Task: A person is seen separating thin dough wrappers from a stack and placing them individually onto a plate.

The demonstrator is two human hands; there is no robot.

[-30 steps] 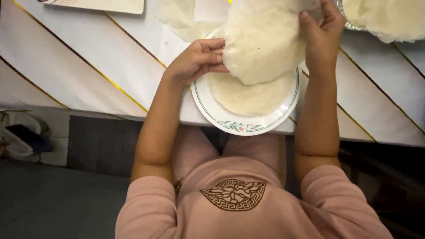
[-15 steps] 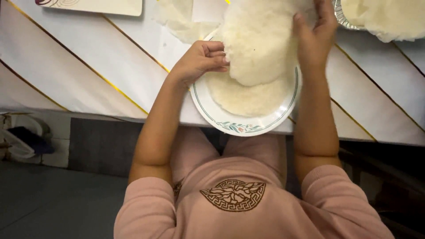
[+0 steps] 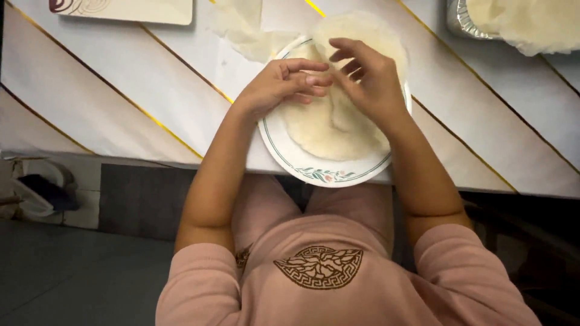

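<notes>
From the head view, looking straight down: both hands meet over the plate (image 3: 326, 175), a white one with a green rim line and a small flower sprig, sitting at the near edge of the bench (image 3: 121, 102). The left hand (image 3: 281, 84) has its fingers curled and pinching the edge of the thin pale wrapper (image 3: 329, 130) that lies on the plate. The right hand (image 3: 368, 78) comes in from the far side, fingers bent and spread, fingertips on the same sheet just beside the left; whether it truly grips is hard to tell. The wrapper lies across the middle of the plate, its far edge lifted and lapping over the rim.

To peel a sheet this thin cleanly, I'd judge it wants a light pinch at the very edge and a slow, even lift, one hand steadying what stays below, or it tears.

The bench is white with thin gold diagonal stripes. Another pale sheet (image 3: 241, 27) lies on it beyond the plate, a foil tray (image 3: 462, 21) with a stack of sheets sits far right, and a flat cream card (image 3: 133, 9) far left. Below the bench edge there's dark floor (image 3: 72, 271), and a pink top (image 3: 338, 271).
</notes>
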